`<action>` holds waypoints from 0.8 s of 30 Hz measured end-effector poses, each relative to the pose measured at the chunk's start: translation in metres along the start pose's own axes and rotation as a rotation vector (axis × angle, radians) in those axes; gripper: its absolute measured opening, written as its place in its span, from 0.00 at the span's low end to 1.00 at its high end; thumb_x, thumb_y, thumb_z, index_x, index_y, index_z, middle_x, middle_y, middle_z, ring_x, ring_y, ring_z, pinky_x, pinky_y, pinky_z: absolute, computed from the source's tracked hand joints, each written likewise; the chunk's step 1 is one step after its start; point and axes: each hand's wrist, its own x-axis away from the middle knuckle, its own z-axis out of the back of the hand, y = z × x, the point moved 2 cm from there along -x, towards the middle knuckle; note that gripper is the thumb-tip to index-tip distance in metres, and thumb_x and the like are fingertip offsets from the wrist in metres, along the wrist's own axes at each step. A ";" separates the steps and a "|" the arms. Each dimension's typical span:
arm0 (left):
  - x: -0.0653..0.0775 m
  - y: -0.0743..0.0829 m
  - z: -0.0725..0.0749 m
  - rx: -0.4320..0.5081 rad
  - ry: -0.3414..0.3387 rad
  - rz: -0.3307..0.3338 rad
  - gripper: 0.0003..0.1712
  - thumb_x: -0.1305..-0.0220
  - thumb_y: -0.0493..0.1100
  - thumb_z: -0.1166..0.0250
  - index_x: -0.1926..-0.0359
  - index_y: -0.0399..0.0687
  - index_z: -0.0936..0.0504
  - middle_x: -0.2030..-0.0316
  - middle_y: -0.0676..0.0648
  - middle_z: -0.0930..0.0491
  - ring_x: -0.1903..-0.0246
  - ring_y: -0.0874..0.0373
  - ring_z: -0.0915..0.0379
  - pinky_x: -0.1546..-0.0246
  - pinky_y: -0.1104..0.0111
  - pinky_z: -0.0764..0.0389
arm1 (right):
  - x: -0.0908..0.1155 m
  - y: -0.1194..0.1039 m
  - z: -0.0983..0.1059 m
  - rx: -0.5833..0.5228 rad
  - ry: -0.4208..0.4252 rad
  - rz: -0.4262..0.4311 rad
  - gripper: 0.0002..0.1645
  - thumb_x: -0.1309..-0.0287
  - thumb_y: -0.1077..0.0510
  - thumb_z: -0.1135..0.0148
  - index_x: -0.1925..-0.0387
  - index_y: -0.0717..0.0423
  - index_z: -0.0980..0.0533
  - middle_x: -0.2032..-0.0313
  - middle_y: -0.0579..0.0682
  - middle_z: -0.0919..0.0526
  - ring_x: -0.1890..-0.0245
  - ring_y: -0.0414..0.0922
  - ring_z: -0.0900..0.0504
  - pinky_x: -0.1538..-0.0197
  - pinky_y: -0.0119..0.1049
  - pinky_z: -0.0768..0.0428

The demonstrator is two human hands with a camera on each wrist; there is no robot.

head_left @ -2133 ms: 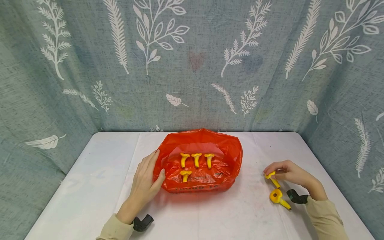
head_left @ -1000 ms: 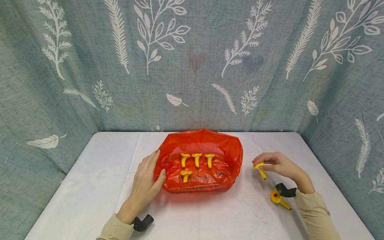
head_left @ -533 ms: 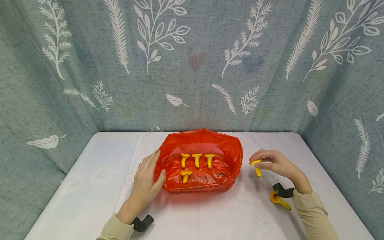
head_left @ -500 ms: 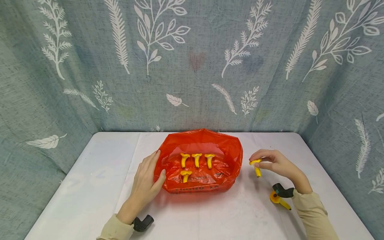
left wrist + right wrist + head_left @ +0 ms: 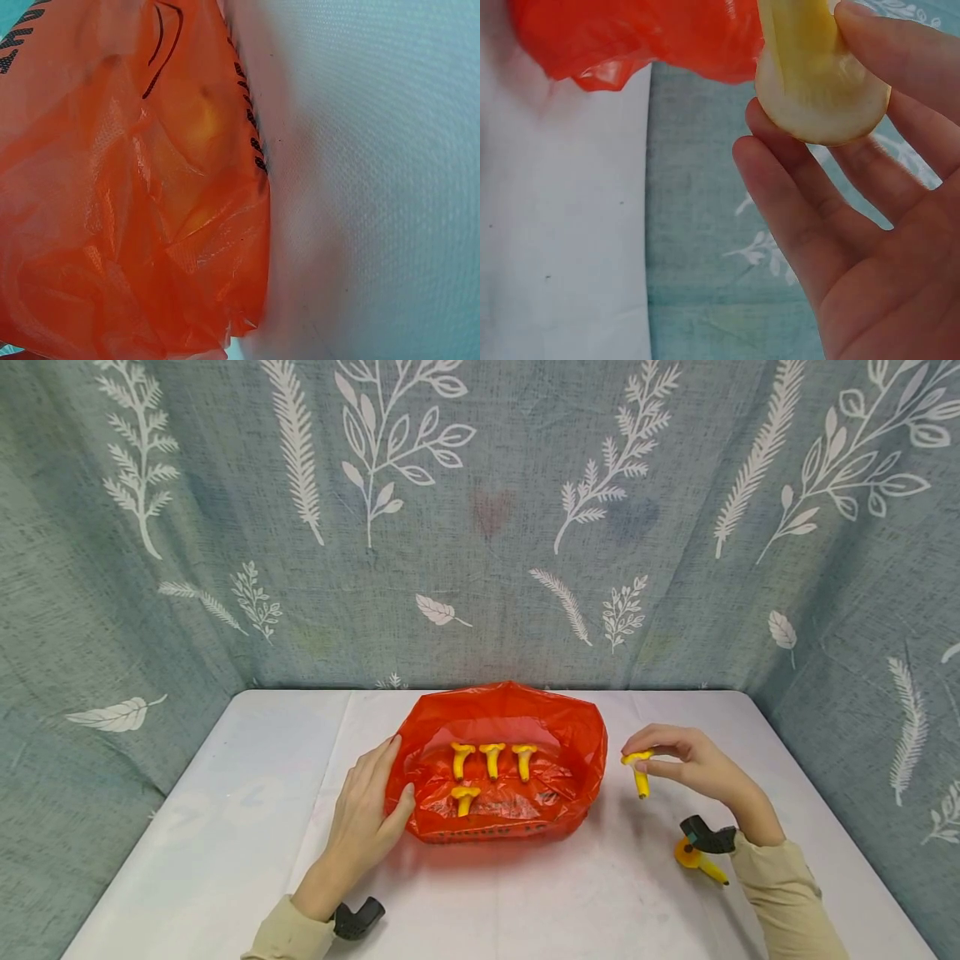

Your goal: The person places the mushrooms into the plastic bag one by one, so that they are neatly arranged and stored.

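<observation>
My right hand (image 5: 693, 764) pinches a yellow chanterelle mushroom (image 5: 642, 783) by its cap between thumb and fingers, stem down, just right of the red plastic bag (image 5: 495, 831). The right wrist view shows the mushroom's pale cap (image 5: 821, 105) close up at the fingertips. My left hand (image 5: 363, 818) rests against the bag's left side with fingers fairly straight and thumb over the rim. Inside the opened bag lie several mushrooms (image 5: 492, 761). Another mushroom (image 5: 705, 865) lies on the table beneath my right wrist, its cap partly hidden by the wrist camera.
A white cloth covers the table (image 5: 540, 902). Grey-green curtain (image 5: 480, 527) with white leaf prints stands behind it and at both sides. Black wrist cameras stick out from each wrist, the left one (image 5: 358, 918) close to the tabletop.
My right hand has carried the pinched mushroom left toward the bag and raised it slightly, its stem now hanging more upright. The left hand and the bag have stayed in place.
</observation>
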 end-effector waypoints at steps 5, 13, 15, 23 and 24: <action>0.000 0.001 0.001 0.001 0.001 0.000 0.36 0.40 0.45 0.43 0.32 0.33 0.32 0.37 0.37 0.28 0.42 0.42 0.31 0.46 0.52 0.32 | -0.004 -0.009 0.002 0.015 0.021 0.030 0.14 0.41 0.68 0.35 0.53 0.55 0.17 0.53 0.52 0.16 0.51 0.44 0.20 0.47 0.32 0.21; -0.001 0.001 0.001 0.003 0.000 -0.001 0.36 0.39 0.45 0.43 0.32 0.33 0.32 0.38 0.37 0.28 0.42 0.43 0.31 0.46 0.52 0.32 | -0.013 -0.022 0.003 0.037 0.042 0.047 0.15 0.40 0.67 0.35 0.53 0.52 0.16 0.53 0.48 0.16 0.50 0.44 0.20 0.47 0.32 0.21; -0.001 0.001 0.001 0.002 0.001 -0.003 0.36 0.40 0.45 0.43 0.32 0.33 0.32 0.38 0.37 0.27 0.42 0.43 0.31 0.47 0.51 0.31 | -0.015 -0.026 0.003 0.040 0.043 0.049 0.15 0.40 0.67 0.35 0.53 0.52 0.16 0.53 0.47 0.16 0.49 0.44 0.20 0.46 0.33 0.21; 0.001 0.001 0.000 0.001 0.002 -0.006 0.36 0.40 0.45 0.44 0.32 0.33 0.32 0.38 0.36 0.27 0.42 0.42 0.31 0.45 0.51 0.32 | -0.025 -0.037 0.001 0.062 0.045 0.085 0.15 0.40 0.67 0.35 0.54 0.49 0.16 0.54 0.46 0.15 0.50 0.43 0.19 0.47 0.34 0.21; 0.001 0.002 0.000 0.001 0.001 -0.005 0.36 0.40 0.45 0.44 0.32 0.33 0.32 0.38 0.37 0.27 0.42 0.42 0.31 0.45 0.51 0.32 | -0.026 -0.038 0.000 0.063 0.043 0.088 0.15 0.41 0.67 0.35 0.54 0.49 0.16 0.54 0.46 0.15 0.50 0.43 0.19 0.47 0.34 0.21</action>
